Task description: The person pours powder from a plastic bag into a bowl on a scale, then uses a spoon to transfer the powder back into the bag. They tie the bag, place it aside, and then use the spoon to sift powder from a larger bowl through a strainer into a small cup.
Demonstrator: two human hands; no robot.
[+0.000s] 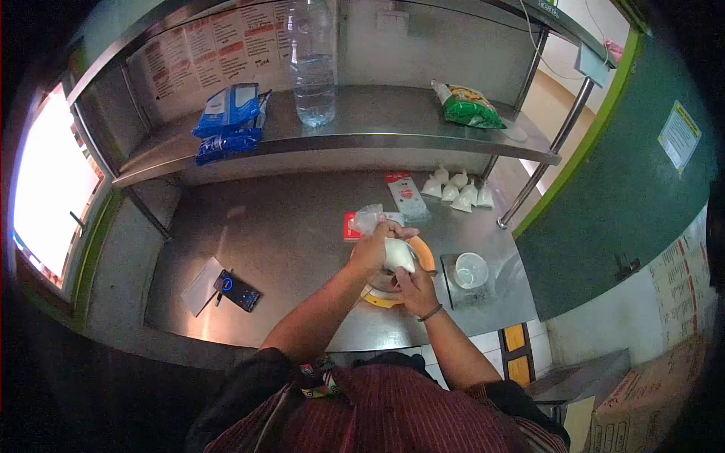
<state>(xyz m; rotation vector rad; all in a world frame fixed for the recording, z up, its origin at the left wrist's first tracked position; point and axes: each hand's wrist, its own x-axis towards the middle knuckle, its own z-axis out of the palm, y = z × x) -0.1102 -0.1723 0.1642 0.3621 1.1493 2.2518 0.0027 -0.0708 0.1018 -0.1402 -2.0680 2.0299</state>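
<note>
Between my hands is a clear plastic bag of white powder (399, 255), held above an orange basin (424, 251) on the metal table. My left hand (373, 248) is closed around the bag's upper part, and loose clear plastic (368, 219) sticks out beyond the fingers. My right hand (415, 291) pinches the bag's lower right side. The basin's contents are mostly hidden by my hands and the bag. Right of the basin, a white tub (471, 270) stands on a flat dark scale-like plate (453, 297).
Several tied bags of white powder (464, 198) stand at the back right, beside a red-and-white packet (408, 198). A phone (237, 290) lies at left by a paper (201, 287). Overhead, a shelf (370, 121) bears a bottle (313, 90), blue packs (228, 121) and a green pack (470, 107).
</note>
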